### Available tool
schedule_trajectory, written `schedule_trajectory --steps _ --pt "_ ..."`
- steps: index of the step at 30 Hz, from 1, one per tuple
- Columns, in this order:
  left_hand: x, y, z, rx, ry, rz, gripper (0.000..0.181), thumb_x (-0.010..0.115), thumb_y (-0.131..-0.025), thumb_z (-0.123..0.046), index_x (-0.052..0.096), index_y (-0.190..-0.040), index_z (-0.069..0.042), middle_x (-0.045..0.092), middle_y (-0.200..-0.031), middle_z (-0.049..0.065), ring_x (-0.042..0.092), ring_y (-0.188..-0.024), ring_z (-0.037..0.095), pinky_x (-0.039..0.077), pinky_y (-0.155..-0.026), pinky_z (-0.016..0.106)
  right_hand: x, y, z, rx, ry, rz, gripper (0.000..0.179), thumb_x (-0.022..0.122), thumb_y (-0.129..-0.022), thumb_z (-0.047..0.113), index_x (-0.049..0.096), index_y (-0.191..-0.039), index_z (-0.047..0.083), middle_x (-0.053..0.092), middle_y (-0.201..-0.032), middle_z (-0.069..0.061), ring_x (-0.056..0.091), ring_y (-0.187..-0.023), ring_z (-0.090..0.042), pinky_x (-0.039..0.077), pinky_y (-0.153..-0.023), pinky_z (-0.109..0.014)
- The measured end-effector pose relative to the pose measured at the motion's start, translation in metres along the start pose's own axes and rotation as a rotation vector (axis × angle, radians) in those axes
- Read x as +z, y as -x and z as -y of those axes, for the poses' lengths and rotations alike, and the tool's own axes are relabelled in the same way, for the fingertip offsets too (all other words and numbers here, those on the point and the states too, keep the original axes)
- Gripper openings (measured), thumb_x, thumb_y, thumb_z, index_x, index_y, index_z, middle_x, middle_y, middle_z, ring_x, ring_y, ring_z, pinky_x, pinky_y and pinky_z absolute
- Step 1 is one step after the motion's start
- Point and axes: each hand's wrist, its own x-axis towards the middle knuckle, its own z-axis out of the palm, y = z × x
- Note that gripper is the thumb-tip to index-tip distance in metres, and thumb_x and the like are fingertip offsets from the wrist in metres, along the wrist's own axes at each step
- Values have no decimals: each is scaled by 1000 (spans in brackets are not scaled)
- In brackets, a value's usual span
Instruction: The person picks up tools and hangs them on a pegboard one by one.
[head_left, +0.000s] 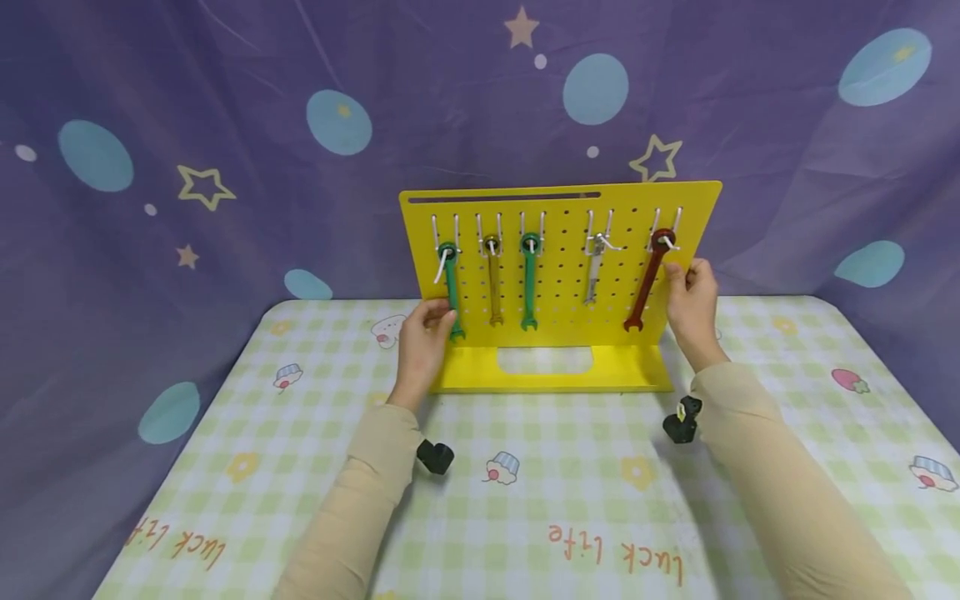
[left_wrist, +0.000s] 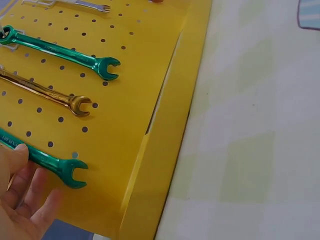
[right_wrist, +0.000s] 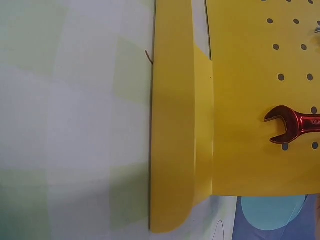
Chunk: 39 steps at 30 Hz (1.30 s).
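A yellow pegboard (head_left: pixel 555 333) stands upright on the table, with wrenches hanging from its white hooks. At its left side my left hand (head_left: pixel 424 343) pinches the leftmost green wrench (left_wrist: pixel 45 159) along its handle, the thumb on top. That wrench's ring end is still around a hook. Beside it hang a gold wrench (head_left: pixel 495 287), a second green wrench (head_left: pixel 530 287), a small silver wrench (head_left: pixel 595 271) and a red wrench (head_left: pixel 647 287). My right hand (head_left: pixel 693 308) grips the board's right edge, thumb in front; its other fingers are partly hidden behind.
The board's base (head_left: pixel 630 367) rests flat on a green checked tablecloth (head_left: pixel 585 483). A purple curtain (head_left: pixel 465 100) hangs behind the table. A small black device sits at each wrist.
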Motion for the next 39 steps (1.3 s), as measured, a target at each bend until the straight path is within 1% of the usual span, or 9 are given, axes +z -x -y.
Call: schedule_trajectory --steps 8,17,23,25,27,29,33,36,39 --pt "-5 10 2 -30 31 -1 24 64 -97 -11 66 -119 -2 67 -116 15 60 -105 31 46 -94 40 0 -2 -2 7 3 9 30 49 -100 32 48 -98 1 49 -83 2 42 -67 -6 36 -61 -18" --pt "-11 31 0 -50 -11 20 25 64 -97 -11 65 -120 -2 67 -116 13 61 -105 29 50 -90 42 3 -3 -2 41 -59 24 23 50 -100 30 49 -99 7 55 -89 5 48 -74 -6 40 -67 -18" --pt "-15 44 -5 -61 -22 64 25 63 -99 -14 64 -121 -4 65 -118 12 60 -107 29 50 -91 42 6 -3 -2 17 -125 -43 18 57 -99 24 55 -102 6 55 -81 19 50 -77 -3 40 -72 -19" --pt "-17 48 -7 -68 -28 84 26 62 -99 -15 64 -123 -4 65 -120 11 60 -108 28 49 -91 42 6 -2 -1 5 -137 -57 20 59 -99 23 57 -104 4 55 -81 19 50 -77 -3 40 -73 -19" --pt "-19 53 -9 -80 -42 105 26 61 -100 -16 63 -124 -5 64 -121 10 59 -110 27 49 -92 42 4 -1 -1 2 -134 -47 23 58 -100 23 58 -108 2 58 -86 16 52 -81 -2 41 -76 -20" --pt "-22 57 -11 -83 -56 120 27 59 -101 -18 63 -125 -6 64 -122 9 58 -111 26 49 -93 42 1 1 -1 0 -105 -12 29 55 -101 24 58 -116 -1 62 -96 6 54 -89 -5 43 -82 -22" --pt "-25 67 -17 -68 -91 133 27 56 -103 -21 63 -126 -9 64 -123 7 58 -111 25 48 -94 42 -11 7 -3 6 10 79 42 48 -105 27 48 -139 2 58 -128 -13 54 -114 -17 41 -101 -29" --pt "-27 73 -22 -51 -135 144 28 55 -104 -24 62 -128 -13 64 -124 4 59 -110 23 48 -93 42 -21 16 -3 13 43 91 45 46 -106 25 41 -148 8 50 -141 -15 48 -126 -24 36 -108 -33" --pt "-28 79 -28 -23 -183 159 28 55 -104 -24 62 -129 -14 64 -123 1 59 -109 21 47 -95 42 -32 29 0 15 -2 52 44 47 -106 21 40 -148 12 50 -143 -10 47 -128 -22 35 -109 -32"
